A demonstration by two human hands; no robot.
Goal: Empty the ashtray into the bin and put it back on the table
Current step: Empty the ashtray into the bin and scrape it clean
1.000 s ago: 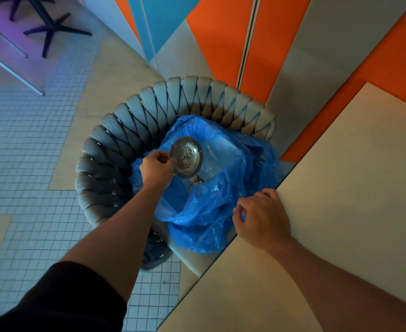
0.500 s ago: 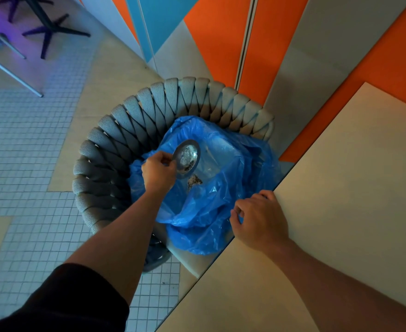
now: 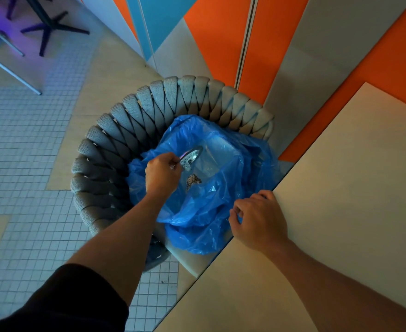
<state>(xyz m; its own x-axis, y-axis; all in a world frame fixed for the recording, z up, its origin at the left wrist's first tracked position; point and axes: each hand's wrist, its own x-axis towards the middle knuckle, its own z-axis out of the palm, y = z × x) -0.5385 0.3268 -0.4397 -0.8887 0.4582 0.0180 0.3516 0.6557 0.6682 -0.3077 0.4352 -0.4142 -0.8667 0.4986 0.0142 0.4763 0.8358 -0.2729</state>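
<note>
A small round metal ashtray [image 3: 191,156] hangs tilted steeply on edge over the open blue bin bag [image 3: 209,207]. My left hand [image 3: 163,172] pinches its near rim. A small heap of ash [image 3: 193,180] lies inside the bag below it. My right hand [image 3: 257,219] grips the bag's edge at the corner of the beige table [image 3: 341,200], holding the bag open. The bag sits on a grey woven chair [image 3: 130,130] beside the table.
The beige table fills the right and lower right. Orange, grey and blue wall panels [image 3: 221,39] stand behind the chair. Small-tiled floor [image 3: 17,152] spreads to the left, with a dark table base [image 3: 51,27] and metal legs at the far upper left.
My left hand has turned the ashtray from nearly face-on to steeply on edge over the bag. The ash heap in the bag has grown. My right hand has stayed on the bag's edge.
</note>
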